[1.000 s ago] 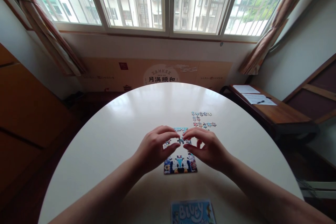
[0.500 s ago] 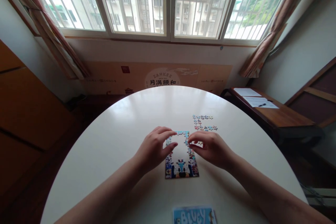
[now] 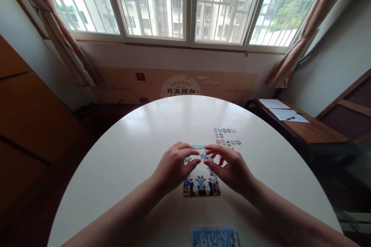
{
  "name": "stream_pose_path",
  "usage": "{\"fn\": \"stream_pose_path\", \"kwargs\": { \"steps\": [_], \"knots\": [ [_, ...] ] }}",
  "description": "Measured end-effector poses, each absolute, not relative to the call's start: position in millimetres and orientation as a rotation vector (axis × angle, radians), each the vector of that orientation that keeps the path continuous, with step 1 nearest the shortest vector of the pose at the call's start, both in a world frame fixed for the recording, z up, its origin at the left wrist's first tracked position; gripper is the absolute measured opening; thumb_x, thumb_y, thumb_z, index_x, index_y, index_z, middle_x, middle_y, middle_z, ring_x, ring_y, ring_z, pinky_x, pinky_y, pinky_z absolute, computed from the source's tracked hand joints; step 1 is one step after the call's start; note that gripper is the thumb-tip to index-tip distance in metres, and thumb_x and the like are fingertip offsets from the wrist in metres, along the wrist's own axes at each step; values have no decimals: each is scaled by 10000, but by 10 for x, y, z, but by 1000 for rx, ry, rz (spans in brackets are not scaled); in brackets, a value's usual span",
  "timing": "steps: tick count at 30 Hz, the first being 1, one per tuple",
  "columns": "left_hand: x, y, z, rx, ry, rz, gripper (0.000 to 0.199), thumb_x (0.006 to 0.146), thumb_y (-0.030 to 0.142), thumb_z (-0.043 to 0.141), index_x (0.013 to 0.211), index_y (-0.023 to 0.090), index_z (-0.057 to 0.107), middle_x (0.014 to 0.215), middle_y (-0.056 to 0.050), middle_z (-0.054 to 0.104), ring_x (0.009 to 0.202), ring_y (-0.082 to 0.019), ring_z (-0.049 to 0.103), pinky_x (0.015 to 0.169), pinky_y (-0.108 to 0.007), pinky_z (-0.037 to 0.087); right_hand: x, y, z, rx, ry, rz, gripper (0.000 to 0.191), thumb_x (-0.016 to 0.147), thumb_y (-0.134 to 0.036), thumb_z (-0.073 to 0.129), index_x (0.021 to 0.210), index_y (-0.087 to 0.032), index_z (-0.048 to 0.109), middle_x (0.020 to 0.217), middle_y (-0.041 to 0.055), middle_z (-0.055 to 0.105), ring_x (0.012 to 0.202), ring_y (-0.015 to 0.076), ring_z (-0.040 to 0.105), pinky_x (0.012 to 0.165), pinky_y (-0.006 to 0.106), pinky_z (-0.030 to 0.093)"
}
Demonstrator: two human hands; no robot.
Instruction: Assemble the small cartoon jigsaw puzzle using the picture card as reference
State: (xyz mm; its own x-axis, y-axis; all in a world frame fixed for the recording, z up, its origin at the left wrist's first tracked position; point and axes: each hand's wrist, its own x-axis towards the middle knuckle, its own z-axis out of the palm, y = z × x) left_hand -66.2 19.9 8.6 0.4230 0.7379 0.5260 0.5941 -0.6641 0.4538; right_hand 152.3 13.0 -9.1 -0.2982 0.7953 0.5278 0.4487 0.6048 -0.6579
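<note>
A partly filled jigsaw puzzle [image 3: 202, 188] lies on the white round table [image 3: 116, 170], its frame and lower picture filled and its middle bare. Between my two hands, over the upper part of the puzzle, is a small blue puzzle piece [image 3: 203, 156]. My left hand [image 3: 176, 162] is at the puzzle's left side, thumb and fingers apart near the piece. My right hand [image 3: 228, 162] hovers over the right side with thumb and forefinger apart, close to the piece. Whether either hand touches the piece is too small to tell.
Loose puzzle pieces [image 3: 220, 136] lie in rows beyond my right hand. A blue box [image 3: 214, 238] with "BLUEY" on it sits at the near edge of view. To the right, a wooden side table [image 3: 315, 130] holds papers [image 3: 285, 115] and pens.
My right hand has moved left over the puzzle, and its thumb and forefinger have spread. A blue piece now shows between the hands. My left hand has shifted slightly right.
</note>
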Motion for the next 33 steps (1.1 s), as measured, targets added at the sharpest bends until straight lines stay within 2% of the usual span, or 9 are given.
{"fn": "stream_pose_path", "kwargs": {
  "steps": [4,9,12,23,28,33],
  "knots": [
    [-661,208,69,2470,1135,1078,89,887,222,706,946,202,770,945,-64,764,887,-235,686,794,-401,570,1505,106,-70,-981,-1969,402,229,873,-259,728,1100,-260,698,957,41,762,787,180,697,611,297,545],
    [-646,199,60,2489,1108,1071,81,893,185,690,928,191,762,919,-50,758,864,-223,673,780,-384,558,1495,107,-65,-925,-2014,328,34,886,-261,716,899,-236,697,863,32,738,800,181,671,612,279,524],
    [-639,190,58,2495,1094,1067,87,903,176,675,913,194,759,908,-41,758,856,-212,666,777,-370,554,1484,108,-71,-880,-2027,315,52,897,-249,703,848,-234,690,848,21,729,788,166,661,614,264,510],
    [-651,196,80,2523,1061,1062,72,899,185,688,887,209,754,892,-26,764,832,-204,656,751,-340,544,1469,106,-62,-872,-2079,185,82,899,-276,716,834,-232,695,823,7,738,769,170,665,710,311,508],
    [-684,216,71,2528,1071,1046,92,891,168,685,890,217,763,892,-12,773,822,-198,651,752,-333,539,1483,123,-98,-831,-2105,160,34,900,-272,720,913,-241,726,861,11,768,786,175,691,740,322,525],
    [-709,225,70,2507,1088,1032,115,875,156,693,894,234,775,881,2,781,818,-195,650,749,-322,531,1518,151,-108,-776,-2149,167,78,917,-225,696,978,-236,742,886,16,779,801,172,695,756,329,542]
  ]
}}
